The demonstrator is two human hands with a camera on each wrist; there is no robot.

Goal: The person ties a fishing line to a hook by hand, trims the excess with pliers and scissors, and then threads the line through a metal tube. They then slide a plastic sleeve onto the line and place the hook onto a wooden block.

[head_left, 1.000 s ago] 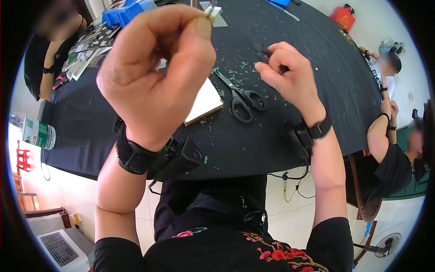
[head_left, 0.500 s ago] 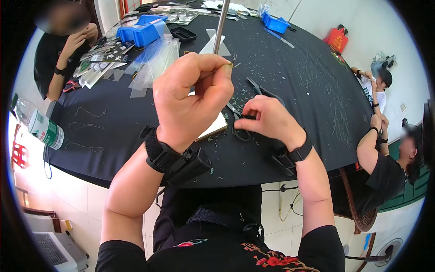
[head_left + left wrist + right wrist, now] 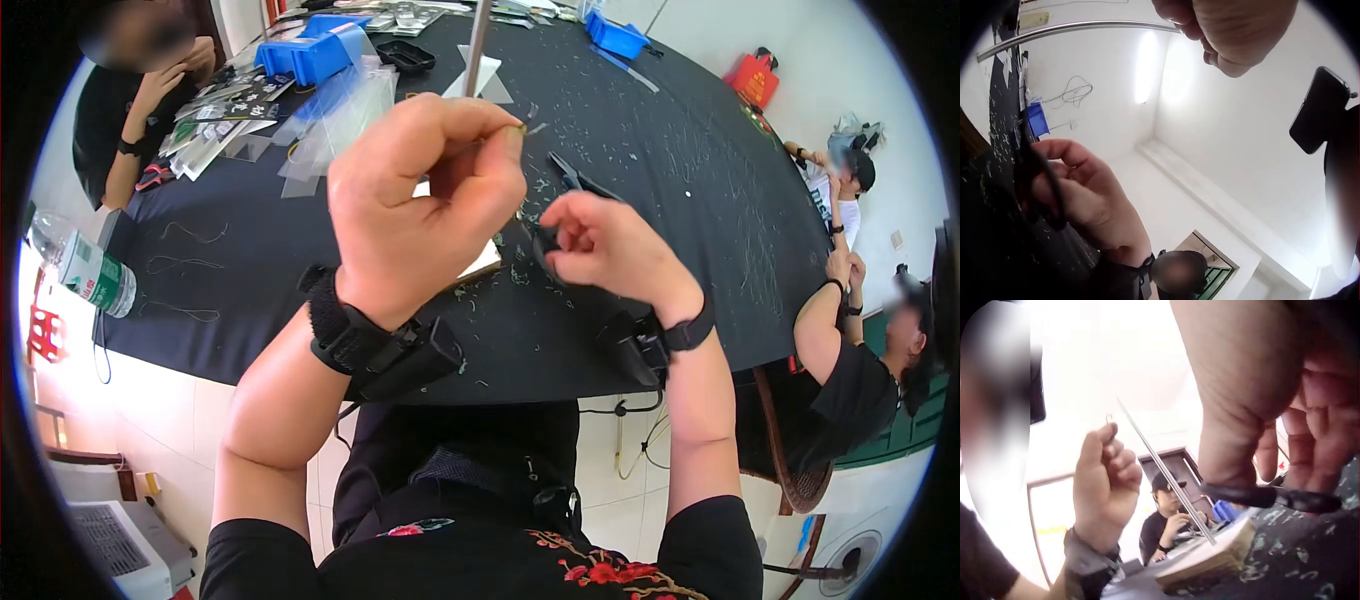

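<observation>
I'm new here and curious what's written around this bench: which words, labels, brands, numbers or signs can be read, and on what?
No text is sharp enough to quote.
Green bottle label: pale characters, too small to read.
Dark card: white characters, too small and blurred.
White shirt: dark lettering, too blurred to read.
Red bag: pale marks, too small to tell.

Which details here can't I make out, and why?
Right wrist view: tiny piece pinched by the left hand, too small to identify.
Head view: wooden block, mostly hidden behind the left hand.
Head view: rod, upper end cut off by the top edge.
Left wrist view: scissors in the right hand, too blurred to trace.
</observation>
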